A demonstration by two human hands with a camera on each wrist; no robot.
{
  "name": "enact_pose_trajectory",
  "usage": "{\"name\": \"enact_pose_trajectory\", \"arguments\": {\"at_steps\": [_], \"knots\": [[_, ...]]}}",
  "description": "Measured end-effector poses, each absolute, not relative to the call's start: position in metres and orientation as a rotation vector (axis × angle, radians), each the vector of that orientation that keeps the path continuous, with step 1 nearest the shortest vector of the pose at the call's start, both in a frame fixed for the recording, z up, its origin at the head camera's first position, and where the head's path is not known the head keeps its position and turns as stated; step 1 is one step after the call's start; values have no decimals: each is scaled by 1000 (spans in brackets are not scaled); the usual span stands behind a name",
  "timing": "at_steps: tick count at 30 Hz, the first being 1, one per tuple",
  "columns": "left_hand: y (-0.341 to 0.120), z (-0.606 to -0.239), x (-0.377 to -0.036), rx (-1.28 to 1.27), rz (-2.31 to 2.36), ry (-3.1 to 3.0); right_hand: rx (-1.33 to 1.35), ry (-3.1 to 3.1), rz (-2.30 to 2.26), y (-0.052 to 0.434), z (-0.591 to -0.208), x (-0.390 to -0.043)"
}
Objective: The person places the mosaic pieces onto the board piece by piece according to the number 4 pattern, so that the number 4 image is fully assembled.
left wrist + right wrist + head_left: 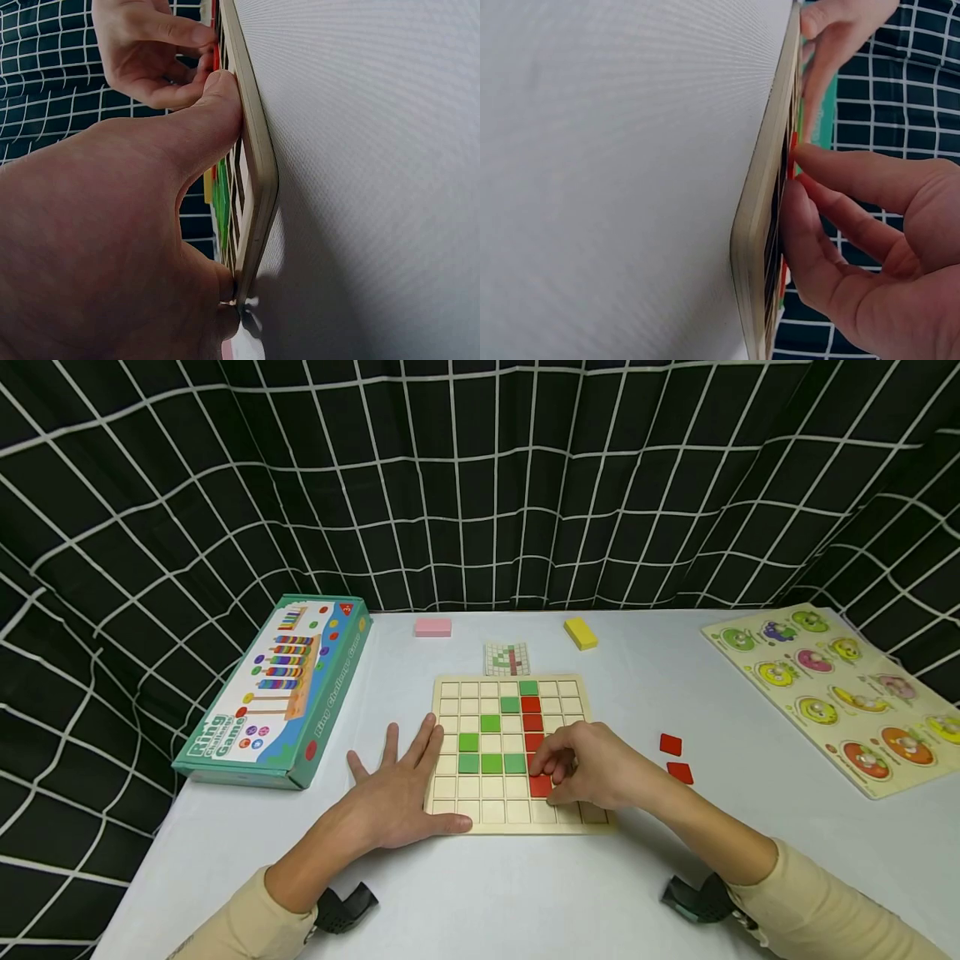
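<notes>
Under both hands lies the white table [525, 893], and on it the wooden grid board [450, 693], square cells partly filled with green and red tiles. Left of the left hand sits the teal Ring Challenge Game box [277, 693]; far to the right of the right hand lies a fruit peg puzzle [840, 693]. The left hand [393, 793] is spread flat, fingers straight, palm on the table and thumb pressed along the board's near left edge. The right hand [592, 768] curls over the board's lower right part, its fingertips [806, 161] pinching a red tile [540, 785] that sits in a cell of the red column. Two loose red tiles [675, 758] lie just right of that hand; beyond the board are a pattern card [507, 658], a pink block [432, 627] and a yellow block [581, 633].
</notes>
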State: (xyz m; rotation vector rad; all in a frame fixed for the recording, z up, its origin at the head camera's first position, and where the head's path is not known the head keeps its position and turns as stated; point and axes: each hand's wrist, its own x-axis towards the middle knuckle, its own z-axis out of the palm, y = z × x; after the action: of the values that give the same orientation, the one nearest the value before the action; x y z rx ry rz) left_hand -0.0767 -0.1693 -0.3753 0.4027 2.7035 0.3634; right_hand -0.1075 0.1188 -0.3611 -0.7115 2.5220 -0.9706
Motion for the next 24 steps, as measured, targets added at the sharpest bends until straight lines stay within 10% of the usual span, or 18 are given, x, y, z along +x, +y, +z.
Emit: {"name": "enact_pose_trajectory", "arguments": {"at_steps": [24], "knots": [[-170,-375,-76,409,373,2707,-588,2579,-1076,168,-348,-108]]}}
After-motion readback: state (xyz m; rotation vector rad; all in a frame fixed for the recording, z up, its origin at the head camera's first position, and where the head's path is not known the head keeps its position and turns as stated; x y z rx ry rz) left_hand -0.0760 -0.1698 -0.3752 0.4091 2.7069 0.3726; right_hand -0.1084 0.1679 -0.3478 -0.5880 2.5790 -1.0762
